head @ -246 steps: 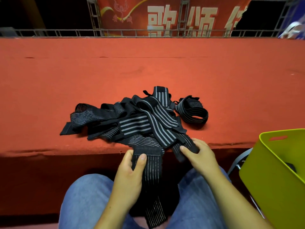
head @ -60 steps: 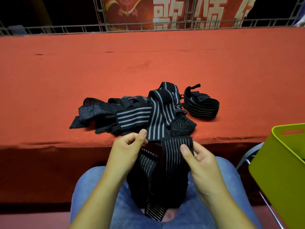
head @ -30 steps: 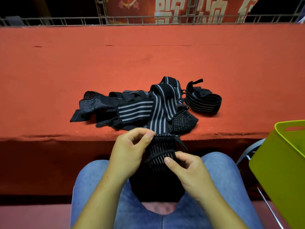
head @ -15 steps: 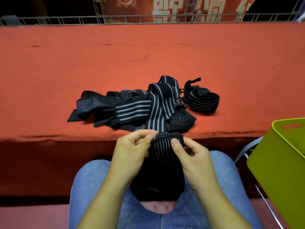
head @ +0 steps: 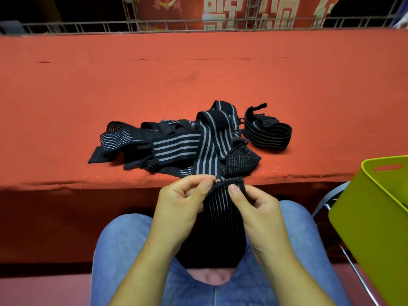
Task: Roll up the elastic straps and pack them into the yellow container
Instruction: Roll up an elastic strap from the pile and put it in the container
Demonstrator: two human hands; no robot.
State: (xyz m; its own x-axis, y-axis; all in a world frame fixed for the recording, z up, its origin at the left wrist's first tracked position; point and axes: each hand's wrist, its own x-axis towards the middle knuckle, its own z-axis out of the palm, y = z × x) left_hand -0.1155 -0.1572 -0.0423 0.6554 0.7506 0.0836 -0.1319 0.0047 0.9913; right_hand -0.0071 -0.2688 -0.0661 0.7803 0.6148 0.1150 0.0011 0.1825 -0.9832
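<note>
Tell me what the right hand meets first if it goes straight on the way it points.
The right hand, pinching the black ribbed elastic strap, points forward and slightly left. Straight on, it would likely meet the heap of black striped straps at the edge of the red carpeted ledge; depth is unclear.

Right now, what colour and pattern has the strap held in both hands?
The strap is black with thin pale lengthwise stripes; the head view shows it best.

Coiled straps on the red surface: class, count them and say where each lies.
1: the coiled strap lies right of the tangled pile; more may hide inside it.
</note>
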